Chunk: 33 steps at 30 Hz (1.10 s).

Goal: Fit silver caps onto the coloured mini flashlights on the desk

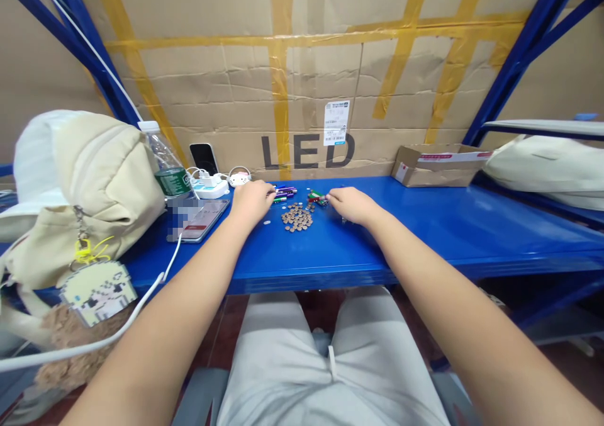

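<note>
My left hand point(252, 201) rests on the blue shelf point(425, 237), fingers curled over some small purple and green cylinders point(284, 192) that look like batteries. My right hand point(352, 204) lies to the right, fingers bent next to a green and red item point(316, 196); what it holds, if anything, is hidden. Between the hands sits a pile of small brown round pieces point(297, 217), with a few loose ones beside it.
A phone point(204, 219) lies flat at left, near a water bottle point(166, 165), a beige bag point(94, 180) and a white power strip point(211, 189). Another phone point(204, 158) leans on the cardboard wall. A cardboard box point(436, 165) stands at right.
</note>
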{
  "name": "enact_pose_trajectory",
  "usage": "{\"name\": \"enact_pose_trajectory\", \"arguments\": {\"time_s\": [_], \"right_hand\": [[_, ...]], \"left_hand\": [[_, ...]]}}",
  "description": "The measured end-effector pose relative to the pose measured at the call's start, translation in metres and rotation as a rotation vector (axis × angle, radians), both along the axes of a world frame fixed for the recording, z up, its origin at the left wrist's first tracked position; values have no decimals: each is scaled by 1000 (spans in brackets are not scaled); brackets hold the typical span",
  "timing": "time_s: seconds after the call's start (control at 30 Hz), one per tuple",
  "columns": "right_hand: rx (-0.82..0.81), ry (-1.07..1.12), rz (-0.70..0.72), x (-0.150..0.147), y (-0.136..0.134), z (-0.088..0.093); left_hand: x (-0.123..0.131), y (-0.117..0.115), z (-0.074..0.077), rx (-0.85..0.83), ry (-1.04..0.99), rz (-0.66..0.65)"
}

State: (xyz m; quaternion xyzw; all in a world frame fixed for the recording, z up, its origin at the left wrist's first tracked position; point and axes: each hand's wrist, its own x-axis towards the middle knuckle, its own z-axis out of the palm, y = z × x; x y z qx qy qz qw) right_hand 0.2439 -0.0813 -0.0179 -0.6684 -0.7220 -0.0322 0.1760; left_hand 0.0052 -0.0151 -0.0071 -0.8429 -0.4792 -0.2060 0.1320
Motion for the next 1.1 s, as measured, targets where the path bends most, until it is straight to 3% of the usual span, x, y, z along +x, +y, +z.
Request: {"name": "enact_pose_trajectory", "arguments": {"time_s": [0.17, 0.4, 0.67, 0.87, 1.1], "right_hand": [[-26, -260, -124, -7, 1, -3], [-44, -310, -105, -16, 3, -3], [58, -309, -87, -14, 3, -4], [183, -291, 128, -27, -5, -1], [98, -123, 399, -36, -9, -5]], "left_hand": [[-15, 14, -5, -142, 63, 167], [6, 13, -10, -75, 167, 14], [10, 22, -20, -73, 198, 36], [7, 26, -21, -143, 94, 94], [4, 31, -22, -180, 27, 109]]}}
